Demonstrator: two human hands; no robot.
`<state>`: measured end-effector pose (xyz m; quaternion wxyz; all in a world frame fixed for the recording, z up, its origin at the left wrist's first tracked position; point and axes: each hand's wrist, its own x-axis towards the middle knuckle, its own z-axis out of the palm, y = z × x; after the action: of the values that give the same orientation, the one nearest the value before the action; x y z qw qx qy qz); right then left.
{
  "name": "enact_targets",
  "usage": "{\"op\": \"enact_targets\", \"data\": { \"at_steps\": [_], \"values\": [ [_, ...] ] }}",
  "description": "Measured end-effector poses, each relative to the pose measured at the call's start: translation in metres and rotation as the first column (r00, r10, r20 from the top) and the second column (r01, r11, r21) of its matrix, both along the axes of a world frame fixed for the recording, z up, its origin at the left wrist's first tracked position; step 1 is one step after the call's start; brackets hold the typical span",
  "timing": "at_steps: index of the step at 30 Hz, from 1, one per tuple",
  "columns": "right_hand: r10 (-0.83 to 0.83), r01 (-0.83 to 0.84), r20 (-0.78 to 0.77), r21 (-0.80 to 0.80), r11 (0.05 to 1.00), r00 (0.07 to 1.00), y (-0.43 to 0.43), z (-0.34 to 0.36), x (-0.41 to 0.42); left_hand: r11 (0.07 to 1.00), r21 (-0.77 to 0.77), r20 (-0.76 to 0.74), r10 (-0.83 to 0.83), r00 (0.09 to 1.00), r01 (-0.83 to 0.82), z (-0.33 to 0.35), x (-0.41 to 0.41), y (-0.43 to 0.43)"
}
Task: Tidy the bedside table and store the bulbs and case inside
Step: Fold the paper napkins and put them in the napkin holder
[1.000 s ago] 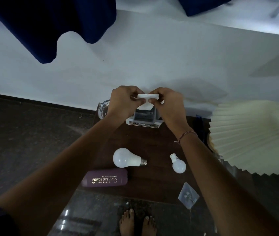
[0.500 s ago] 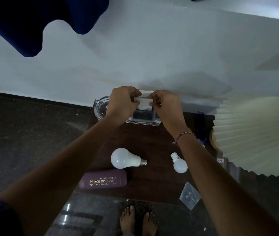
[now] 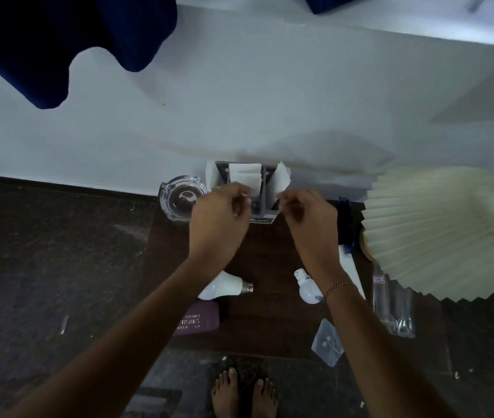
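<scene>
**Hands at the tissue holder**

Head view: the left hand (image 3: 220, 218) and right hand (image 3: 306, 215) are held with fingers curled near the tissue holder (image 3: 262, 191); whether tissue is pinched cannot be told. On the table (image 3: 269, 321), the large bulb (image 3: 224, 286), small bulb (image 3: 307, 289) and case (image 3: 199, 318) are seen lying nearer the person.

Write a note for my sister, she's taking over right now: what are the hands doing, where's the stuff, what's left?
Left hand and right hand: hovering by the tissue holder at the table's back, apparently holding nothing.
Big bulb, small bulb and purple case lie on the table top.
Done: tissues sit in the holder.
Left: store both bulbs and the case inside.
</scene>
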<state>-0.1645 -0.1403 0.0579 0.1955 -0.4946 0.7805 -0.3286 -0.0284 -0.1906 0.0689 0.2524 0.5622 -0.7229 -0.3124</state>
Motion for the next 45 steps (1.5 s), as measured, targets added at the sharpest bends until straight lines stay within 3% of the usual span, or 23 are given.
{"op": "enact_targets", "data": {
  "at_steps": [4,7,10,14,20,27,35,45],
  "values": [
    [-0.066,0.065,0.041,0.022,0.998,0.997,0.041,-0.01,-0.01,0.982,0.186,-0.063,-0.004,0.998,0.016,-0.012,-0.022,0.035],
    [-0.146,0.141,0.064,0.076,0.987,0.987,0.071,-0.023,-0.022,0.931,0.358,-0.02,-0.068,0.997,0.071,-0.026,-0.041,0.05],
    [-0.202,0.193,0.042,0.164,0.968,0.978,0.094,-0.036,-0.035,0.827,0.552,-0.055,-0.091,0.994,0.107,-0.034,-0.06,0.056],
    [-0.25,0.227,0.048,0.289,0.93,0.967,0.111,-0.051,-0.047,0.663,0.746,-0.11,0.022,0.994,0.068,-0.045,-0.087,0.06],
    [-0.269,0.204,0.105,0.413,0.888,0.957,0.113,-0.067,-0.056,0.5,0.866,-0.064,0.097,0.993,0.007,-0.061,-0.126,0.061],
    [-0.093,0.055,0.044,0.534,0.844,0.995,0.104,-0.075,-0.051,0.369,0.929,-0.054,0.169,0.984,-0.013,-0.071,-0.138,0.063],
    [-0.02,0.04,-0.042,0.534,0.844,0.999,0.103,-0.08,-0.048,0.368,0.93,-0.074,0.229,0.971,-0.016,-0.077,-0.138,0.058],
    [-0.017,0.016,-0.002,0.473,0.881,1.0,0.095,-0.083,-0.041,0.498,0.867,-0.009,0.082,0.997,-0.033,-0.084,-0.138,0.057]
  ]
}}
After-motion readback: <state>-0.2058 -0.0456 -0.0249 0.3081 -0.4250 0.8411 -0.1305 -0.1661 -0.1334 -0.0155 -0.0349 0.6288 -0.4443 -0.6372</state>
